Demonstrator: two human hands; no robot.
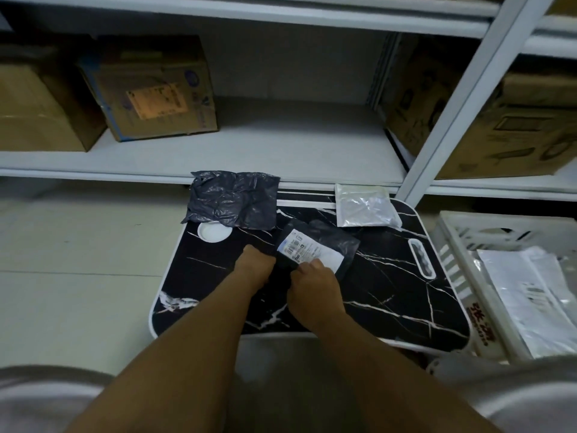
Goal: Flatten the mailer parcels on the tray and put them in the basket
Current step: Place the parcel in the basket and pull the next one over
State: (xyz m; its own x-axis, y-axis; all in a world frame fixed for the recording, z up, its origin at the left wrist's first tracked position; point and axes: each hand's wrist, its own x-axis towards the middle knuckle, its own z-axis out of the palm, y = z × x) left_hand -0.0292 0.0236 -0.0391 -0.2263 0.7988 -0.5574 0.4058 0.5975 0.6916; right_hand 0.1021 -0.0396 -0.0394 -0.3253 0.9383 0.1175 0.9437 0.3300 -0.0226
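Black labelled mailer (318, 246) lying on the marbled tray (406, 295), pinned at its near edge by the left hand (254, 265) and pinched by the right hand (312, 281), presumably for flattening; basket (452, 242) stands right of the hands for easy transfer
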